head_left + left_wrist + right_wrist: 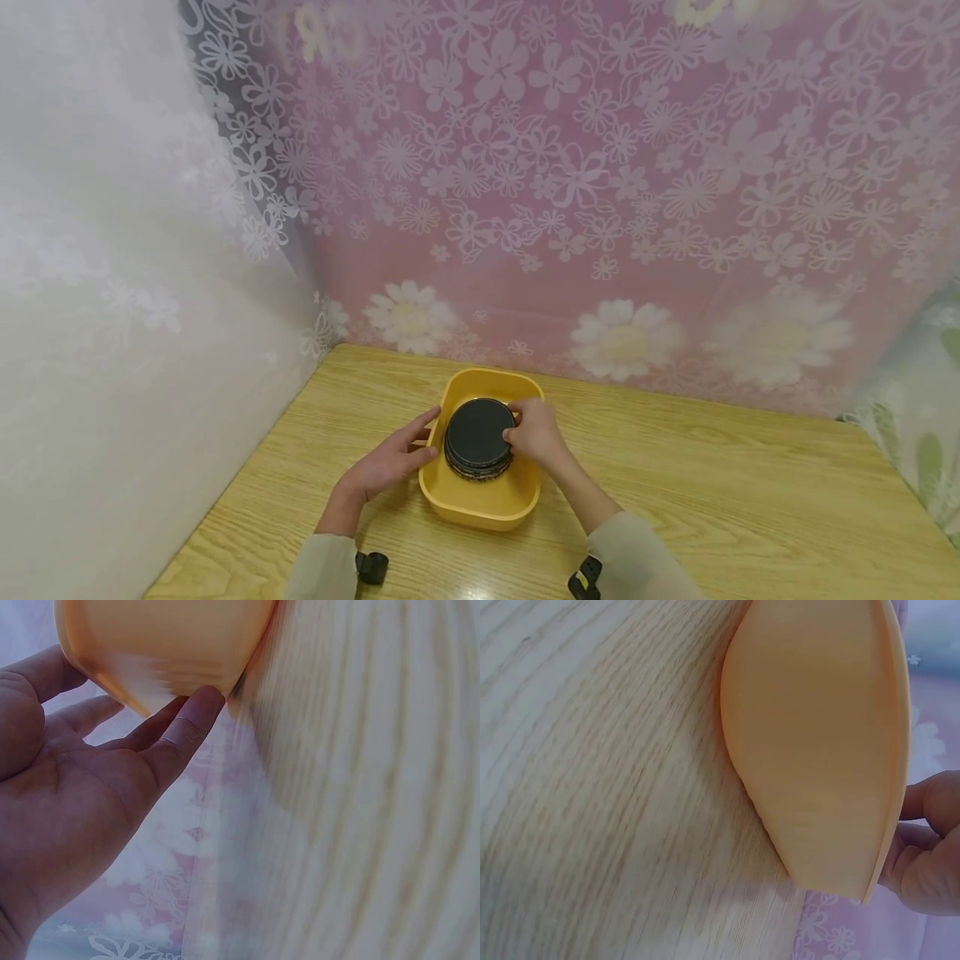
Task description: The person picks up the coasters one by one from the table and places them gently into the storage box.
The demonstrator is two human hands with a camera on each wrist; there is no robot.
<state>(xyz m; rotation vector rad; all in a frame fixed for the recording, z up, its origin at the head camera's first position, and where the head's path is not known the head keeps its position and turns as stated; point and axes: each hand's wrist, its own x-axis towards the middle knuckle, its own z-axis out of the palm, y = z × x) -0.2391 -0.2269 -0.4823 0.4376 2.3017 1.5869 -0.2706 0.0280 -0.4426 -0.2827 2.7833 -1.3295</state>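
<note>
A yellow plastic tub (480, 508) stands on the wooden table (712, 500), near its back edge. Inside it sits a stack of round black discs (477, 437). My right hand (534, 433) reaches over the tub's right rim and grips the right edge of the stack with curled fingers. My left hand (390, 462) lies beside the tub's left wall, fingers straight and touching it. The left wrist view shows the left hand (82, 787) with its fingertips against the tub (165, 645). In the right wrist view the tub's wall (817, 742) hides most of the right hand (926, 847).
A pink flowered curtain (600, 183) hangs close behind the table, and a white sheer curtain (112, 292) closes off the left side. A green patterned cloth (926, 417) borders the right. Bare wood lies to the right and in front of the tub.
</note>
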